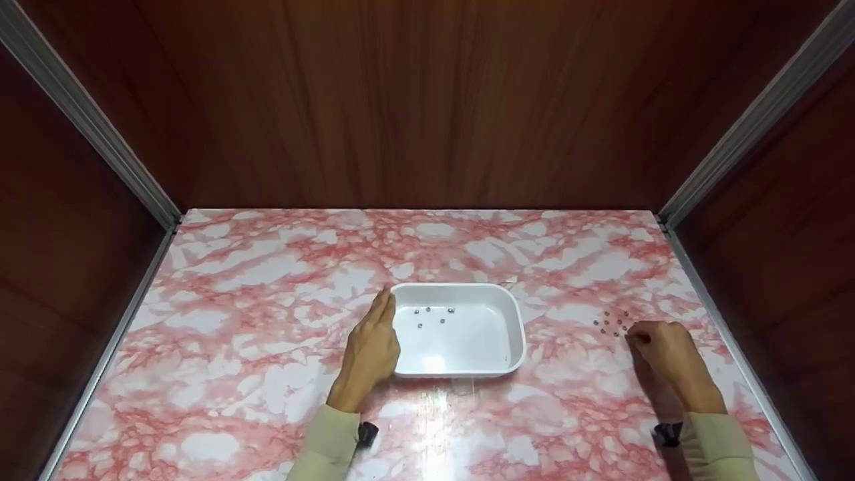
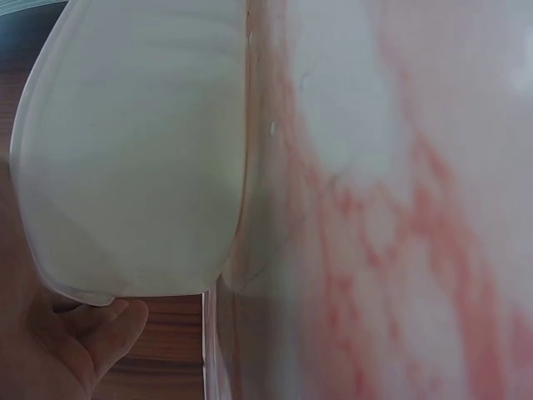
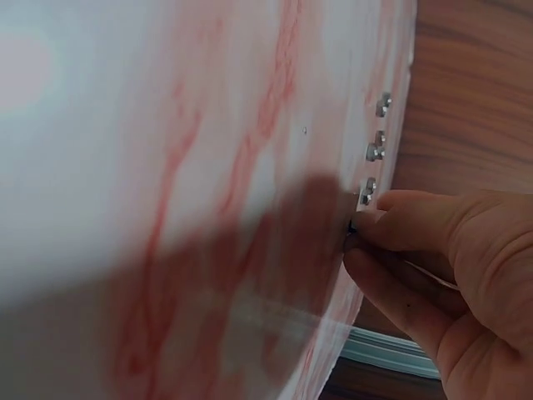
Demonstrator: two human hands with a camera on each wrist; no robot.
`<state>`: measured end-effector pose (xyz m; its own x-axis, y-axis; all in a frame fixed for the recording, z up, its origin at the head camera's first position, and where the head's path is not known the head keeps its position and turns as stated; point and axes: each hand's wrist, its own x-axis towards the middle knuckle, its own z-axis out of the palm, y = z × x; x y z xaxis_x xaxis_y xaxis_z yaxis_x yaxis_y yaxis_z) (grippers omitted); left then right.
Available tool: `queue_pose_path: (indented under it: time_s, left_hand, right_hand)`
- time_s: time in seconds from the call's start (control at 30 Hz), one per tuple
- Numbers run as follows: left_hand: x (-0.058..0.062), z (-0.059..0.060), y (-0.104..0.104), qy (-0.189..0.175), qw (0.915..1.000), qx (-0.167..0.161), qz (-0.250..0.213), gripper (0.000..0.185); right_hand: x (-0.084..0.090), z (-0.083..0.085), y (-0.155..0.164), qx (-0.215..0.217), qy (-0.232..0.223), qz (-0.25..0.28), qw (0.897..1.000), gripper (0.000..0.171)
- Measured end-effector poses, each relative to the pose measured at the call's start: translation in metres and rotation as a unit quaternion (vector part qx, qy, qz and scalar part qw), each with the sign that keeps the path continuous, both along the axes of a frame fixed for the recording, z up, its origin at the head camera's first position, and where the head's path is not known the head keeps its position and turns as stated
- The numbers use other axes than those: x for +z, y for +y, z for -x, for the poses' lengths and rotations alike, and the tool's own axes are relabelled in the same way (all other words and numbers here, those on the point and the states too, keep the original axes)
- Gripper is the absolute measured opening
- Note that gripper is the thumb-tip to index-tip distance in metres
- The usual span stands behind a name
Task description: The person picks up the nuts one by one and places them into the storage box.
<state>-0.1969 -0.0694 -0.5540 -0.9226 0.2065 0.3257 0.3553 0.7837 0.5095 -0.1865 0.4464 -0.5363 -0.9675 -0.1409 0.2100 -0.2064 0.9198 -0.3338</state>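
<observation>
A white rectangular tray (image 1: 461, 371) holds several small shiny metal pieces (image 1: 428, 309) on its floor. My left hand (image 1: 371, 342) rests along the tray's left side, fingers extended by the rim; the left wrist view shows the fingertips (image 2: 125, 329) beside the tray's outer wall (image 2: 133, 167). Off to the right, a loose cluster of similar metal pieces (image 1: 606, 323) lies on the table. At that cluster's near right edge is my right hand (image 1: 664, 347). Its thumb and forefinger pinch a small dark-looking piece (image 3: 351, 227) close over the tabletop, mostly hidden by the fingertips.
The table (image 1: 234, 334) has a red and white marbled top with a glossy glare in front of the tray. Dark wood panels (image 1: 427, 100) enclose the back and both sides, with grey metal strips (image 1: 755, 120) at the corners.
</observation>
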Motion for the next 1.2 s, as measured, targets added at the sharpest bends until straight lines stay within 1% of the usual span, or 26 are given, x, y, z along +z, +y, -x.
queue_pose_path:
  time_s: [0.2, 0.3, 0.5, 0.63, 0.87, 1.0, 1.1, 1.2]
  left_hand:
    - [-0.001, 0.001, 0.001, 0.017, 0.9998, 0.007, 0.002, 0.049]
    - [-0.002, 0.001, 0.0, 0.023, 0.9997, 0.007, 0.004, 0.05]
    - [-0.002, 0.001, -0.001, 0.029, 0.9995, 0.006, 0.006, 0.05]
    - [-0.001, 0.0, -0.001, 0.023, 0.9997, 0.008, 0.008, 0.05]
    - [-0.001, 0.0, 0.0, 0.007, 1.0, 0.005, 0.004, 0.051]
    - [-0.001, 0.0, 0.0, 0.005, 1.0, -0.002, -0.007, 0.049]
    - [0.0, 0.0, 0.0, 0.008, 0.9999, -0.002, -0.012, 0.049]
    - [0.0, 0.0, 0.0, 0.008, 0.9999, 0.001, -0.015, 0.049]
  right_hand:
    - [-0.001, 0.0, -0.001, -0.001, 0.009, -0.004, 1.0, 0.013]
    - [-0.002, -0.002, -0.001, -0.002, 0.005, -0.003, 1.0, 0.012]
    - [-0.003, -0.003, 0.0, -0.005, 0.007, 0.002, 1.0, 0.013]
    - [-0.002, -0.003, 0.001, -0.022, -0.007, 0.014, 1.0, 0.014]
    - [0.002, -0.007, 0.001, -0.075, -0.019, 0.066, 0.995, 0.016]
    - [0.005, -0.008, -0.002, -0.099, -0.021, 0.102, 0.99, 0.021]
    - [0.006, -0.007, -0.006, -0.106, -0.024, 0.138, 0.984, 0.023]
    - [0.006, -0.005, -0.011, -0.114, -0.031, 0.19, 0.975, 0.022]
